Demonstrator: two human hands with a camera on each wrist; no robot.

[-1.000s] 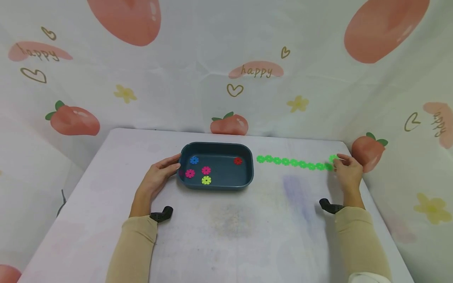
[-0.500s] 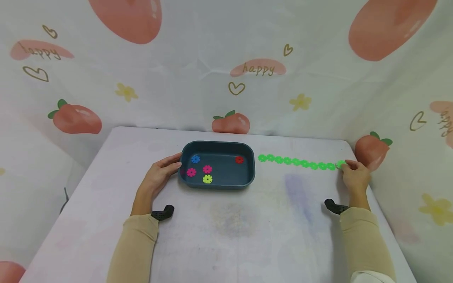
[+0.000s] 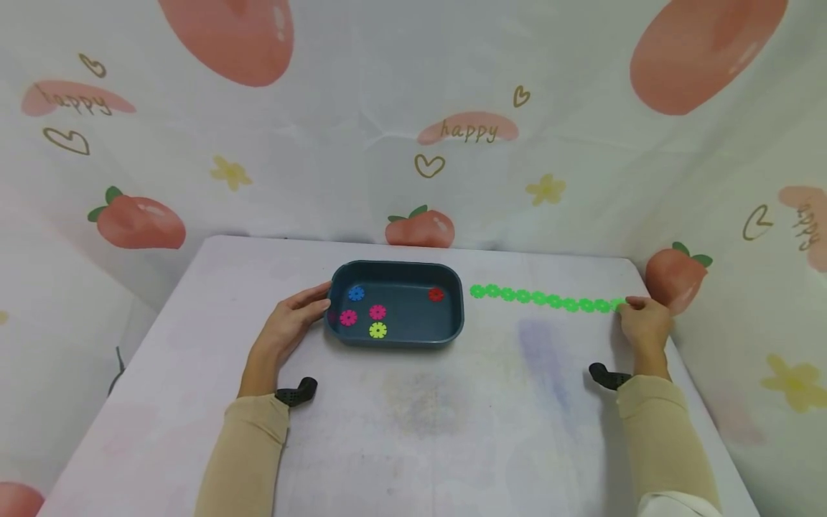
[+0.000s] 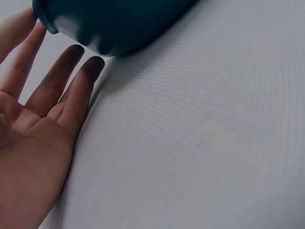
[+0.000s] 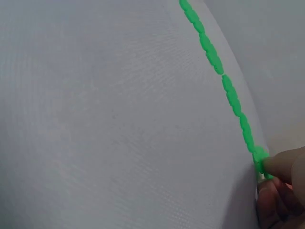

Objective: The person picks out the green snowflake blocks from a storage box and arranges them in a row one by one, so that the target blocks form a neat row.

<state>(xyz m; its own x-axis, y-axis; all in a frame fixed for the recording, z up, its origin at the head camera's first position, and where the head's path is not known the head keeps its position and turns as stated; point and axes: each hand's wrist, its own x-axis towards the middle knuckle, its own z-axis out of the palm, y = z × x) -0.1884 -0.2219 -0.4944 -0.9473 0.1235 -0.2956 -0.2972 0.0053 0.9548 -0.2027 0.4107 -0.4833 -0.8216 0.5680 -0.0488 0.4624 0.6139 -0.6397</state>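
My left hand (image 3: 286, 329) rests at the left end of a dark blue-green tray (image 3: 412, 323). In the left wrist view, its fingers are mostly straight, with fingertips (image 4: 33, 16) touching the tray's rim. At the right side of the table, my right hand (image 3: 646, 327) pinches a green notched plastic disc (image 3: 618, 306), partly covered by the fingers. The right wrist view shows this green disc (image 5: 260, 160) low against the table, at the near end of a line of matching green discs (image 5: 232, 95). That row (image 3: 539, 297) runs from beside the tray to the right hand.
Inside the tray are a blue disc (image 3: 356, 294), a red disc (image 3: 436, 294), a yellow disc (image 3: 377, 330) and pink discs (image 3: 348, 317). The white table (image 3: 452, 431) meets a printed cloth (image 3: 323, 165) behind and at the sides.
My right hand moved the green disc from above the row's end, first rightward, then down and slightly left against the last disc. The left hand and tray have stayed put.
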